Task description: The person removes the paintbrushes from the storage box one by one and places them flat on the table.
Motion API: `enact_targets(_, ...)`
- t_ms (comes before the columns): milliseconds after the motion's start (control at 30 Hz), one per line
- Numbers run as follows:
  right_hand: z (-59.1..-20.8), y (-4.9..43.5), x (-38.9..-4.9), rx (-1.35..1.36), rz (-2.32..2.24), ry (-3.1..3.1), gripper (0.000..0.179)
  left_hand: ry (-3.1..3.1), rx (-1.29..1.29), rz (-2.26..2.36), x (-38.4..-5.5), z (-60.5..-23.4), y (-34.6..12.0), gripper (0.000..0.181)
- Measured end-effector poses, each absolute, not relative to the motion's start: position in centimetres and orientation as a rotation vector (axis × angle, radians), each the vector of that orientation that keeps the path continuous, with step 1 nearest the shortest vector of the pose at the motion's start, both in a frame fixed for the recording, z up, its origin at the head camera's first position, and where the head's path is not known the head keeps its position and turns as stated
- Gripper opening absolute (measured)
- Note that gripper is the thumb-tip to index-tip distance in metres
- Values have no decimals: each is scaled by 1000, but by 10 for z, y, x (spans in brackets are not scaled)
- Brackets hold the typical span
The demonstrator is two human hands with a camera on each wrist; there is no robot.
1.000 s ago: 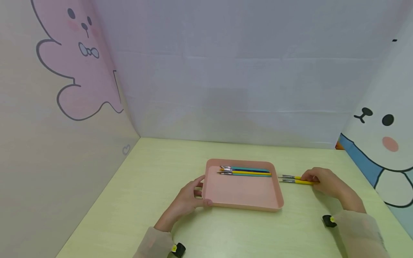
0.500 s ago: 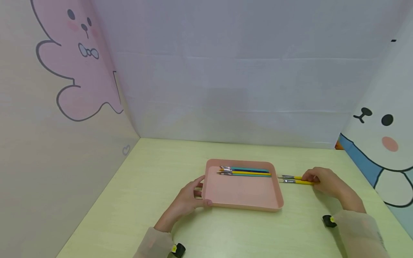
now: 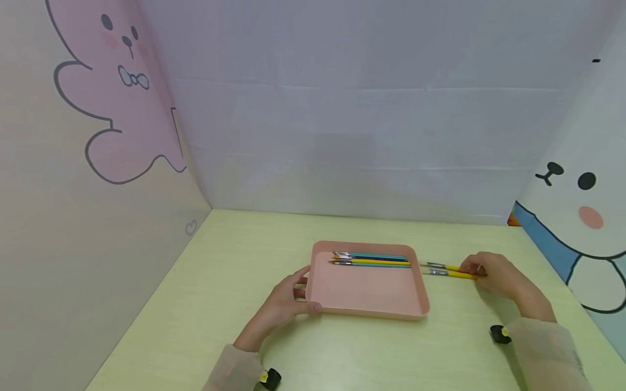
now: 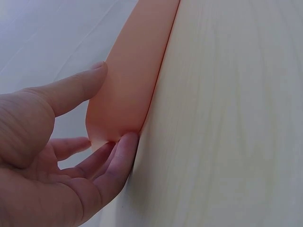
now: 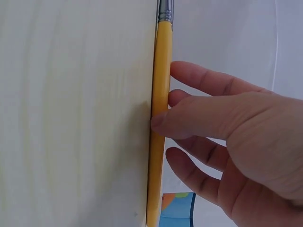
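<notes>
A shallow pink tray (image 3: pixel 369 293) lies on the table, with several thin paintbrushes (image 3: pixel 374 262) side by side along its far part. At its near left corner my left hand (image 3: pixel 286 301) grips it, the thumb against the near wall (image 4: pixel 130 71) and the fingers against the left side. To the right of the tray, two yellow-handled paintbrushes (image 3: pixel 457 275) lie nearly parallel, bristles toward it. My right hand (image 3: pixel 494 274) holds them by the handles, thumb on the nearer paintbrush (image 5: pixel 162 61). The handle ends are partly hidden by the hand in the head view.
The pale wooden table (image 3: pixel 235 271) is bounded by a plain back wall (image 3: pixel 352 136) and side panels with cartoon animals. Pale sleeves with small black wrist devices (image 3: pixel 270 378) cover both forearms.
My right hand has shifted very slightly right and away from me, and the two yellow-handled paintbrushes have turned a little. My left hand and the tray stay put.
</notes>
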State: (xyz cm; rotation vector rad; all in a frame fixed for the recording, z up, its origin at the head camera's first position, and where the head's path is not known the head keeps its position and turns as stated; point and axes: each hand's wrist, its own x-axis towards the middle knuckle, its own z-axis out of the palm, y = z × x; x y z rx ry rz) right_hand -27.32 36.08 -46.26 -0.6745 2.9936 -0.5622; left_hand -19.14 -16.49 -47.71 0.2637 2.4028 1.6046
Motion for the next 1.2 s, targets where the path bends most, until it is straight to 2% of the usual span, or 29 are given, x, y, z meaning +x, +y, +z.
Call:
enact_targets(433, -444, 347, -268, -712, -576, 3012, 26, 2417, 236, 1594, -192, -478, -164, 102)
enact_targets(1200, -406, 294, -250, -952, -630, 3042, 41, 2415, 252, 1596, -193, -479, -163, 101)
